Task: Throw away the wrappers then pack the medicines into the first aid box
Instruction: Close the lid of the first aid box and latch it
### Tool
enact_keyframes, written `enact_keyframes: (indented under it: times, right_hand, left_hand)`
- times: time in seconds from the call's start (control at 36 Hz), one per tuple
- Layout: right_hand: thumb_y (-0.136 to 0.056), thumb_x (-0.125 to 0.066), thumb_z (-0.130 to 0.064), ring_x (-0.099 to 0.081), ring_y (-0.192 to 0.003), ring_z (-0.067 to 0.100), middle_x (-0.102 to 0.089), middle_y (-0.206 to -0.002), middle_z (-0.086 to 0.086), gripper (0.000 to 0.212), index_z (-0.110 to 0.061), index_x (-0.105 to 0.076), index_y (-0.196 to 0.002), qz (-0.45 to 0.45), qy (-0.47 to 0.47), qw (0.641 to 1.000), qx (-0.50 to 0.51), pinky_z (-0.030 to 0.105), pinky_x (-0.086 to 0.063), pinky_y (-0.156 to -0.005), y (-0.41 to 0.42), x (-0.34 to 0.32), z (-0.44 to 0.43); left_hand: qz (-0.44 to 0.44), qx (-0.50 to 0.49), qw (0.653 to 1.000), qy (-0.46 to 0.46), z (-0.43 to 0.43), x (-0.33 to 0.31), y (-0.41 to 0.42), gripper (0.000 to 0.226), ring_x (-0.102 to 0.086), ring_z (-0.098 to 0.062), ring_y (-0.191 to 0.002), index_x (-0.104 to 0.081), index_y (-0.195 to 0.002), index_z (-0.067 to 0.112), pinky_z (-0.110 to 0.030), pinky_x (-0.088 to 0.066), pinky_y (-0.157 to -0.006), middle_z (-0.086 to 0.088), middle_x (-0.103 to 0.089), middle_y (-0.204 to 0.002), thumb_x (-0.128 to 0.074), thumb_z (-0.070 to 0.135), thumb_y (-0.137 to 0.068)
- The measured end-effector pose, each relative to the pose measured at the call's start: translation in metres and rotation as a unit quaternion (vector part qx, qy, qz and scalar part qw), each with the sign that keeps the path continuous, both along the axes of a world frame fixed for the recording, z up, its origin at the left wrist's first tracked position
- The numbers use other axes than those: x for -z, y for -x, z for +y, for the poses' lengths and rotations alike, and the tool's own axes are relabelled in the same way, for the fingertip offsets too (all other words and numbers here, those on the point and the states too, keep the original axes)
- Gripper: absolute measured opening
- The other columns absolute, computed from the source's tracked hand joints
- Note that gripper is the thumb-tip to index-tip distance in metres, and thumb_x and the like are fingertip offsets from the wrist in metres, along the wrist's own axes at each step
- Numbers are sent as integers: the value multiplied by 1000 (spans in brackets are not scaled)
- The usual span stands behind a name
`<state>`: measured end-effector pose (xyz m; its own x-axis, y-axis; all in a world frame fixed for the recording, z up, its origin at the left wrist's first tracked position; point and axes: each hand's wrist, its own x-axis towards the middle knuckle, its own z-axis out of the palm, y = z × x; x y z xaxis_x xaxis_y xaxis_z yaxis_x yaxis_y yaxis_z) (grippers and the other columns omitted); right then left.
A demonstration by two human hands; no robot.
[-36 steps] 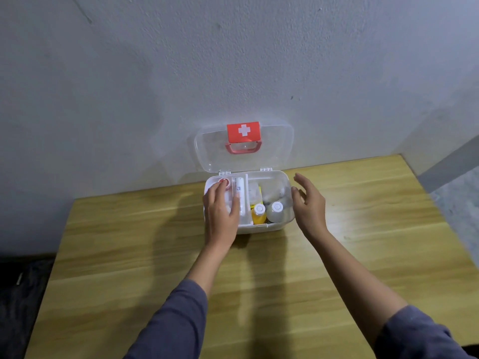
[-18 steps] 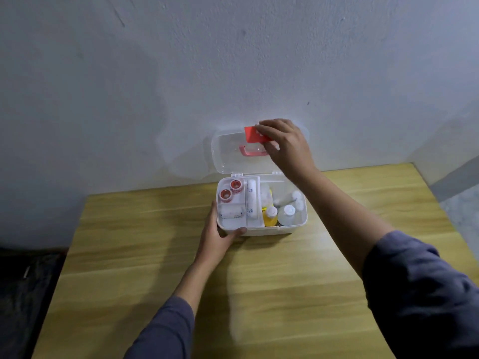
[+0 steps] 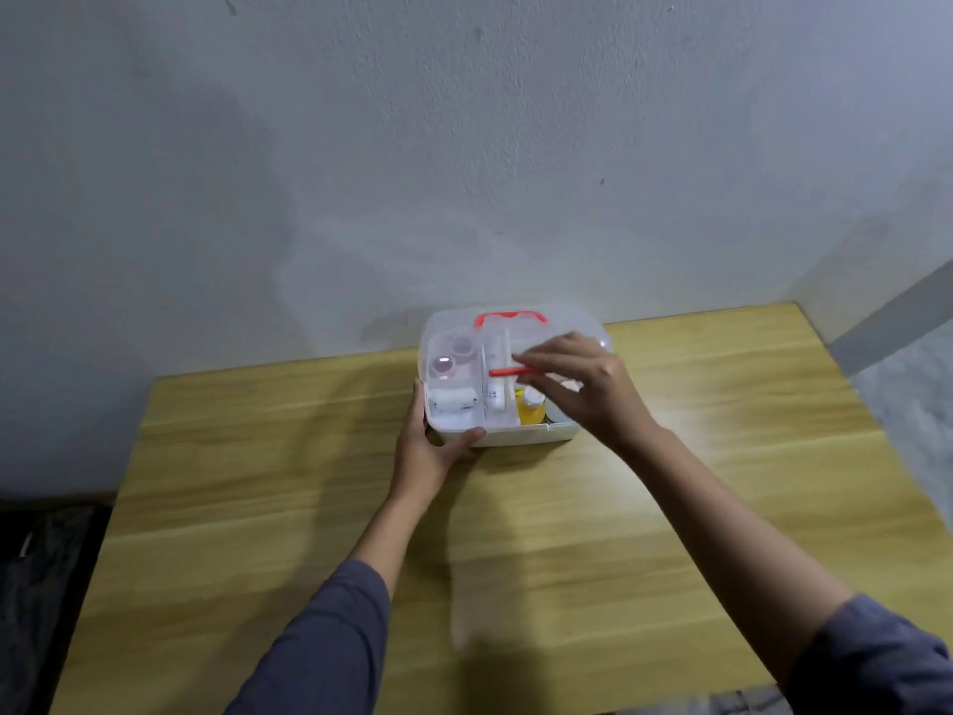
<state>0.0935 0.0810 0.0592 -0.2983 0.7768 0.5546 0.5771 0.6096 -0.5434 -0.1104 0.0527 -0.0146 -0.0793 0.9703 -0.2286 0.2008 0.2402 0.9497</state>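
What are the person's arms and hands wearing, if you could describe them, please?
Both arms wear dark blue-grey long sleeves, the left sleeve and the right sleeve pushed up so the forearms are bare. The left hand and right hand are bare: no gloves, and no rings or watch that I can see.

One first aid box — two hands — one table.

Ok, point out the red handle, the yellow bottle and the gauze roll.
red handle [image 3: 509, 318], head view, top bar of the handle.
yellow bottle [image 3: 531, 412], head view, yellow body.
gauze roll [image 3: 453, 397], head view, middle of its white side.
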Motion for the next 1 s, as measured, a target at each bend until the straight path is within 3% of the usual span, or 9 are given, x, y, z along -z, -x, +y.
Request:
enact_keyframes:
  times: [0.17, 0.33, 0.42, 0.53, 0.61, 0.69, 0.83, 0.89, 1.0]
  right_hand:
    - [-80, -70, -18, -59, -77, 19, -72, -85, 6, 17, -8, -74, -94, -19, 48, 999, -5, 28, -49, -70, -4, 38, -29]
    - [-83, -63, -26, -56, -82, 18, -70, -90, 7, 24, -10, -73, -98, -15, 85, 996, 16, 29, -47, -72, -4, 59, -43]
    - [-81, -67, -22, -55, -89, 18, -68, -96, 6, 24, -11, -72, -102, -28, 90, 996, 11, 29, -48, -77, -4, 66, -49]
    - [-84, -63, -32, -54, -94, 16, -67, -102, 6, 32, -11, -70, -106, -35, 97, 995, 4, 28, -48, -82, -5, 68, -56]
    - [-84, -64, -31, -57, -95, 18, -69, -102, 8, 31, -9, -70, -104, -42, 60, 997, 28, 31, -49, -82, -6, 64, -56]
    - [-81, -67, -33, -56, -107, 21, -66, -114, 11, 44, -7, -63, -116, -68, 28, 994, 83, 34, -48, -91, -7, 58, -46]
    - [-78, -54, -53, -47, -128, 26, -52, -137, 7, 68, -15, -47, -133, -175, 85, 972, 129, 40, -41, -103, -4, 58, -35]
    - [-78, -52, -54, -46, -129, 25, -52, -138, 5, 66, -18, -48, -132, -196, 86, 967, 142, 40, -40, -103, -3, 61, -35]
    - [-74, -70, -44, -50, -125, 26, -55, -135, 5, 64, -18, -50, -130, -194, 78, 966, 153, 39, -43, -99, 0, 63, -34]
  left_hand:
    - [1, 7, 1000, -8, -2, 5, 5, 105, -48, -8, -126, -30, -143, 21, -41, -40, -107, 1, -50, -139, -83, 44, -55]
    - [12, 33, 999, -22, -6, 6, 7, 100, -40, -8, -132, -19, -147, 15, -31, -35, -110, -1, -38, -148, -81, 16, -68]
    - [7, 38, 999, -27, -7, 6, 6, 100, -36, -6, -134, -15, -147, 15, -31, -32, -112, 2, -33, -150, -79, 15, -70]
    - [6, 32, 999, -28, -8, 6, 5, 95, -34, -8, -136, -14, -147, 15, -33, -31, -113, 0, -30, -152, -75, 18, -75]
    - [9, 38, 999, -29, -7, 5, 5, 93, -33, -8, -136, -14, -148, 16, -29, -31, -112, 0, -30, -152, -74, 20, -76]
    - [10, 39, 999, -28, -6, 5, 6, 93, -34, -8, -136, -16, -148, 15, -29, -32, -111, 0, -32, -151, -74, 20, -76]
    - [-1, 42, 999, -22, -6, 8, 7, 94, -36, -8, -135, -17, -147, 18, -34, -33, -112, 0, -34, -151, -76, 24, -74]
    - [-5, 44, 999, -24, -6, 8, 7, 93, -37, -7, -134, -17, -147, 18, -28, -34, -110, 1, -35, -150, -76, 23, -75]
    - [-8, 43, 998, -34, -5, 11, 8, 91, -39, -4, -132, -18, -147, 18, -11, -35, -103, 2, -36, -149, -75, 20, -76]
